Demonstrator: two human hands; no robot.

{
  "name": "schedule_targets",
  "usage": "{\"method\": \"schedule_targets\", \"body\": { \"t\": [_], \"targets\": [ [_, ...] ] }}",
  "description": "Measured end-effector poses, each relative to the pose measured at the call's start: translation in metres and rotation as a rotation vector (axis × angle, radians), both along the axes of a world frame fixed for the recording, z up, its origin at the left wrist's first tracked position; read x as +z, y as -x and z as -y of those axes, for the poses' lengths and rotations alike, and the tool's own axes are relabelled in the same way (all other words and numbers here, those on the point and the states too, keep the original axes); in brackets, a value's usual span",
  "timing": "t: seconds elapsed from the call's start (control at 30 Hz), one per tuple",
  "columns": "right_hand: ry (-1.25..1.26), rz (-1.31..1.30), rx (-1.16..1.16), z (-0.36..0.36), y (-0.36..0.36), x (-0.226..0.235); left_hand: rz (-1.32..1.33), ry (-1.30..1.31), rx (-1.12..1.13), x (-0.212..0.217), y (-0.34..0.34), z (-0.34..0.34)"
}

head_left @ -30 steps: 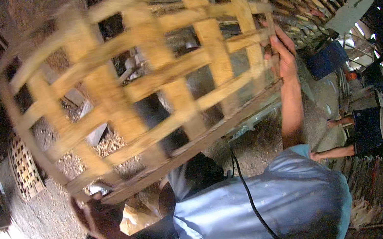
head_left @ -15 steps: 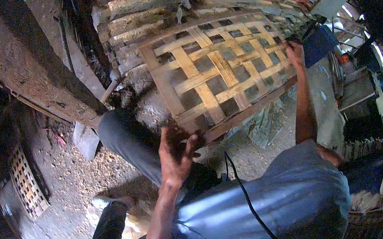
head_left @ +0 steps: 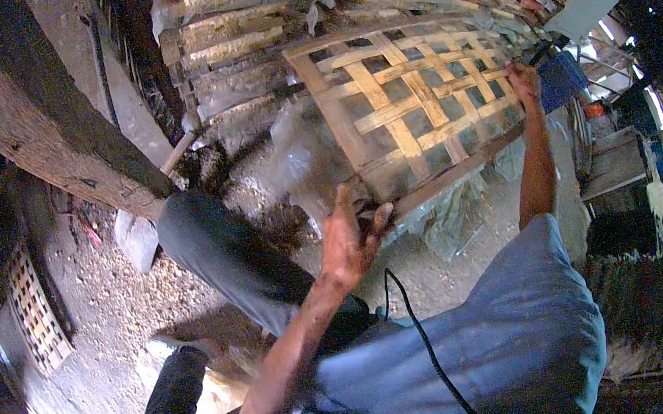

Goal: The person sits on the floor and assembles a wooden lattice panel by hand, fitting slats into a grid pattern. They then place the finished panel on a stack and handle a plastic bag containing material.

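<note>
Stacked panels [head_left: 297, 32] noted behind, filling upper ground. Heavy beam [head_left: 55, 137] slanting down at left, close to raised knee [head_left: 218, 250]. Lattice panel [head_left: 410, 101] held tilted against stack, lower edge over plastic sheet [head_left: 444, 212]. Small lattice [head_left: 34, 311] seen flat on dirt, far left, well apart. Open dirt left between beam and small lattice. Left hand [head_left: 349, 239] closed on panel's lower left corner. Right hand [head_left: 523, 80] gripping its right edge, fingers wrapped. Black cable [head_left: 417, 323] hanging across shirt.
</note>
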State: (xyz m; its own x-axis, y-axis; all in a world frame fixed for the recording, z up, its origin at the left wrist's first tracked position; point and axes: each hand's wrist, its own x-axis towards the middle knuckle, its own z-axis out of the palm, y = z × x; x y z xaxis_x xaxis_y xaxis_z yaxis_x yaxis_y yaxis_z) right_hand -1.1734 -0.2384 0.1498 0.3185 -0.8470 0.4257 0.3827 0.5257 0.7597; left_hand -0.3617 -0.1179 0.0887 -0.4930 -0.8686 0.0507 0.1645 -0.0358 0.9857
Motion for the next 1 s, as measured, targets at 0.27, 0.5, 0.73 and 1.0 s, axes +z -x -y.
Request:
{"method": "schedule_targets", "body": {
  "t": [0.27, 0.5, 0.73, 1.0],
  "targets": [
    [-0.215, 2.099, 0.066, -0.031, -0.240, -0.213, 0.279, 0.054, -0.176, -0.028, -0.082, -0.005],
    [-0.066, 2.007, -0.048, -0.055, -0.303, -0.146, 0.311, -0.208, 0.853, 0.051, -0.249, -0.078],
    [-0.274, 2.232, 0.094, 0.006, -0.457, -0.091, 0.396, 0.142, 1.581, 0.051, -0.368, -0.179],
    [-0.519, 2.053, 0.435, 0.049, -0.328, -0.169, 0.124, 0.105, 1.709, -0.005, -0.378, -0.267]
  ]
}}
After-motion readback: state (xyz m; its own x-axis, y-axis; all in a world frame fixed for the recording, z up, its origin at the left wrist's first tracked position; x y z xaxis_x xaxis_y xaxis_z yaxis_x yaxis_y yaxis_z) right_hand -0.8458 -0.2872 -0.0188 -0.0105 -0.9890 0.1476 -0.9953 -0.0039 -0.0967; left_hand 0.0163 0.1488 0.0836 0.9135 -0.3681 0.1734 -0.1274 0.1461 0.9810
